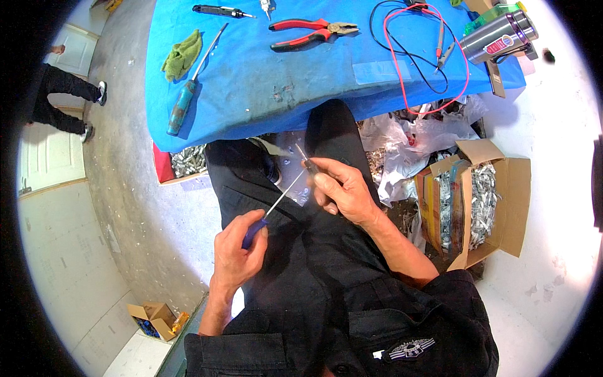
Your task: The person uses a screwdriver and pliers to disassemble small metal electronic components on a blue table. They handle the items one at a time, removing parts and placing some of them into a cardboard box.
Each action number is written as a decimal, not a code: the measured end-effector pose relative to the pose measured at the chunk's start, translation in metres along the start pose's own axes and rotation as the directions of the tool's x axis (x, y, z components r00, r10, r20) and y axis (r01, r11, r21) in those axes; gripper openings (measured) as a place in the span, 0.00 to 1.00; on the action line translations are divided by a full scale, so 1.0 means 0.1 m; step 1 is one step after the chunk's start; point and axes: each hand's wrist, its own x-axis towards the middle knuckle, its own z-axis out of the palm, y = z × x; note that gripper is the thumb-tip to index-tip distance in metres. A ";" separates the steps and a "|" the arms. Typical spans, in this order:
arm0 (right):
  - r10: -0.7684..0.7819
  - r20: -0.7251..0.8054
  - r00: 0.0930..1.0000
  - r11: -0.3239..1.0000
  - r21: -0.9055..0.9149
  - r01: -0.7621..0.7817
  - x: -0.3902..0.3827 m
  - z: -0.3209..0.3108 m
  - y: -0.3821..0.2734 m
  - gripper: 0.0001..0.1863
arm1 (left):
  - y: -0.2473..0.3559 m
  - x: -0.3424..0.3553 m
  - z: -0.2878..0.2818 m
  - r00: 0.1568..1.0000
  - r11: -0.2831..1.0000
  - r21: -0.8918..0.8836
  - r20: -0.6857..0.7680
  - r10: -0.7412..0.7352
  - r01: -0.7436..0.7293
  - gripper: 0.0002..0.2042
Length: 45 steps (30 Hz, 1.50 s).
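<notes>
My left hand [233, 256] is closed around the blue-purple handle of a screwdriver [254, 232]. Its thin metal shaft slants up toward my right hand [345, 190]. Between the thumb and fingers of that hand is a small dark piece with a thin metal end [310, 166]; its exact kind cannot be made out. The screwdriver's tip meets or nearly meets this piece near my right fingertips. Both hands are above my lap, in front of the table's near edge.
On the blue-covered table [251, 81] lie red-handled pliers [308, 32], a teal-handled screwdriver [183, 105], a green cloth [183, 55], test leads [402, 69] and a steel flask [498, 39]. A cardboard box [512, 207] of small parts stands right. Another person [55, 94] is far left.
</notes>
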 end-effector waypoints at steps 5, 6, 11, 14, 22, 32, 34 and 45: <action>0.000 0.000 1.000 0.999 -0.048 0.000 -0.01 0.00 -0.03 0.22 | 0.02 0.00 -0.02 0.999 1.000 0.007 0.030 -0.011 0.011 0.13; -0.005 -0.001 1.000 0.998 -0.060 0.005 -0.02 0.00 -0.04 0.22 | 0.03 0.00 -0.04 0.999 1.000 0.016 0.048 -0.009 0.008 0.14; -0.063 -0.005 0.998 0.984 -0.167 0.061 -0.01 0.02 -0.06 0.21 | -0.04 0.03 -0.06 0.997 0.998 0.014 0.056 0.054 -0.055 0.14; -0.037 -0.021 0.999 0.979 -0.202 0.032 -0.01 0.00 -0.06 0.20 | -0.10 0.02 -0.09 0.990 0.994 -0.074 0.122 -0.070 0.080 0.14; -0.200 0.054 0.978 0.923 -0.324 0.207 0.04 -0.03 0.08 0.21 | -0.07 -0.01 -0.08 0.809 0.735 -0.341 0.312 -0.499 0.585 0.13; -0.053 0.022 0.998 0.960 -0.274 0.058 0.00 -0.07 0.03 0.22 | -0.14 -0.03 -0.08 0.897 0.898 -0.124 0.202 -0.393 0.422 0.11; -0.038 0.033 0.999 0.962 -0.270 0.046 0.00 -0.07 0.02 0.22 | -0.12 0.01 -0.11 0.820 0.820 -0.151 0.279 -0.500 0.551 0.12; -0.045 0.021 0.999 0.966 -0.254 0.049 0.01 -0.05 0.02 0.22 | -0.26 -0.09 -0.04 0.878 0.822 -0.317 0.250 -0.409 0.473 0.11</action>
